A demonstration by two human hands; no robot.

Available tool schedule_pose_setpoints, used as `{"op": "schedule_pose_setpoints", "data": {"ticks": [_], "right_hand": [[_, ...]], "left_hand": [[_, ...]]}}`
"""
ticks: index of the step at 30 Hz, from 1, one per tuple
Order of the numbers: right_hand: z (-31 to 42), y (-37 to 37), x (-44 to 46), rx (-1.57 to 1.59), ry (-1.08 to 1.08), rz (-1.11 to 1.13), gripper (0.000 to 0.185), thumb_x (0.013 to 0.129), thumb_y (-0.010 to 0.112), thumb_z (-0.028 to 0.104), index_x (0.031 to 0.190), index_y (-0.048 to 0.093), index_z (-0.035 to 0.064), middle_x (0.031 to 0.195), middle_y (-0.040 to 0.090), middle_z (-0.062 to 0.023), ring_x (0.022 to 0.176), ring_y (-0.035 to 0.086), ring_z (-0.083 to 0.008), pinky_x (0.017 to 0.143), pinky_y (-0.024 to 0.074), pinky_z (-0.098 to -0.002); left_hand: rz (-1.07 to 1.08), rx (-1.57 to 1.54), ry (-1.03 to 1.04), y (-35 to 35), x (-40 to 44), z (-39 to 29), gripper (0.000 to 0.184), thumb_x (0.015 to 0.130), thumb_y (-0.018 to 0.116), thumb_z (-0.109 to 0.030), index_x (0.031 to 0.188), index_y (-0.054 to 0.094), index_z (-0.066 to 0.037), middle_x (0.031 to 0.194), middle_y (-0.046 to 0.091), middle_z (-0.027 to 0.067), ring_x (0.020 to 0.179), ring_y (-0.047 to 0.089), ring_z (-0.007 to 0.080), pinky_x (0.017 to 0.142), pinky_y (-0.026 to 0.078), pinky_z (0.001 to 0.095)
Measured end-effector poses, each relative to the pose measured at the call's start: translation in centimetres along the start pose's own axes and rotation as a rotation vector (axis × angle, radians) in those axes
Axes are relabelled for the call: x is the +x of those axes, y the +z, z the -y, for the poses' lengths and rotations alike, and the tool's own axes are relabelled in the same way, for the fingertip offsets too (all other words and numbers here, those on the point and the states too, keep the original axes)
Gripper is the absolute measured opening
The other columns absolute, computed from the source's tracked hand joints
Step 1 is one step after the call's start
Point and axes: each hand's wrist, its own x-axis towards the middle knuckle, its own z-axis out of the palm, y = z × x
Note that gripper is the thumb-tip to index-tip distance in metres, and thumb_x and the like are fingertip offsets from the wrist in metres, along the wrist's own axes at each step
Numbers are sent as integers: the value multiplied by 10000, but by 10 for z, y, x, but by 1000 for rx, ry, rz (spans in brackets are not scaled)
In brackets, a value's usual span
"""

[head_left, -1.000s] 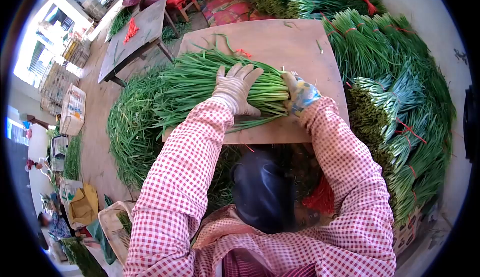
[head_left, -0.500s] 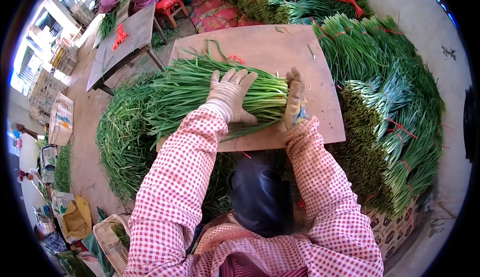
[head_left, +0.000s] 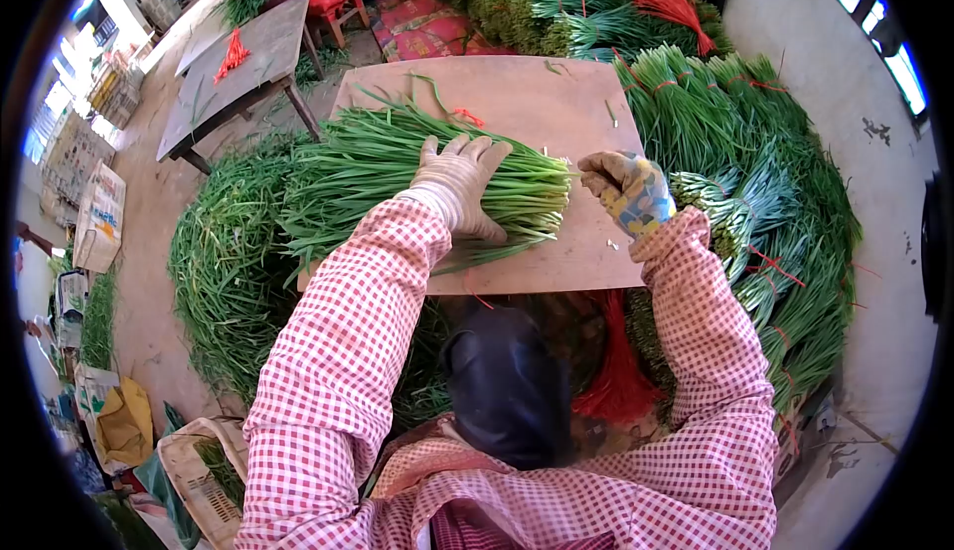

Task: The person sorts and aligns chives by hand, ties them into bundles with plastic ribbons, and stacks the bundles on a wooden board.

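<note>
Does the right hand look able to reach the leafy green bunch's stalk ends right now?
Probably yes: the right hand is close beside the stalk ends with nothing large between; the left hand rests farther along the leafy green bunch, leaving them uncovered.

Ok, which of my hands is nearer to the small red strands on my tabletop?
Your left. The left hand rests on the green bunch, with the red strands just beyond it; the right hand is farther off, past the bunch's right end.
</note>
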Motion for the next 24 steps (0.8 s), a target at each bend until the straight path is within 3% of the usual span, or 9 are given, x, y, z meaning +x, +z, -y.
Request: {"op": "schedule_pose_setpoints", "data": {"ticks": [4, 8, 13, 16, 18, 19, 21, 22, 24], "right_hand": [[7, -5, 16, -35, -229, 129, 173, 852, 658, 129, 1003, 664, 45, 852, 633, -139, 794, 638, -307, 701, 514, -362], [5, 19, 15, -102, -284, 189, 162, 851, 654, 107, 1002, 677, 55, 813, 637, -131, 772, 638, -297, 686, 512, -361], [9, 30, 7, -100, -152, 202, 177, 863, 640, 135, 1017, 672, 55, 873, 635, -147, 784, 641, -303, 690, 516, -368], [7, 32, 5, -66, -90, 223, 168, 846, 655, 175, 974, 668, 66, 953, 627, -160, 814, 637, -336, 723, 528, -390], [29, 19, 8, -403, -17, 238, 287, 821, 690, 277, 1016, 650, 70, 1018, 607, -161, 899, 619, -343, 766, 514, -419], [37, 16, 12, -408, -21, 239, 287, 821, 690, 277, 1016, 650, 70, 1018, 607, -161, 899, 619, -343, 766, 514, -419], [51, 18, 20, -450, -288, -23, 507, 776, 743, 328, 1172, 593, 49, 1110, 584, -185, 969, 593, -360, 809, 498, -438], [47, 29, 27, -419, -341, -62, 683, 784, 707, 440, 1293, 493, 39, 1269, 511, -212, 1108, 528, -404, 914, 456, -474], [21, 73, 30, -441, -304, -57, 721, 802, 661, 492, 1322, 462, 35, 1312, 481, -227, 1159, 495, -419, 953, 429, -483]], "left_hand": [[28, -19, -10, -11, -1, -3, 1254, 495, 840, -566, 1481, 213, -110, 1463, 361, 129, 1383, 299, 286, 1130, 161, 549], [69, 19, -17, -17, 0, -7, 1246, 502, 839, -556, 1483, 208, -118, 1463, 366, 121, 1370, 325, 280, 1120, 169, 562], [83, 26, -46, -11, 3, -10, 1215, 517, 835, -556, 1481, 224, -140, 1479, 350, 106, 1382, 308, 275, 1120, 172, 554], [71, 34, -79, -1, 5, -12, 1166, 537, 833, -551, 1480, 242, -201, 1520, 286, 93, 1421, 225, 284, 1124, 164, 552], [52, 46, -89, 7, 7, -11, 1153, 546, 830, -552, 1478, 245, -209, 1523, 279, 91, 1422, 220, 283, 1126, 160, 552], [37, 60, -97, 8, 7, -12, 1141, 554, 827, -553, 1477, 247, -217, 1526, 271, 89, 1423, 216, 282, 1128, 156, 552], [50, 49, -96, 10, 9, -12, 1107, 577, 817, -551, 1471, 255, -219, 1524, 271, 84, 1419, 221, 282, 1125, 149, 567], [59, 38, -89, 10, 10, -12, 1099, 582, 815, -550, 1469, 258, -219, 1518, 278, 82, 1416, 226, 282, 1122, 150, 576], [87, 4, -86, 3, 6, -12, 1065, 602, 805, -539, 1461, 274, -199, 1491, 322, 81, 1408, 240, 284, 1109, 155, 598]]}}
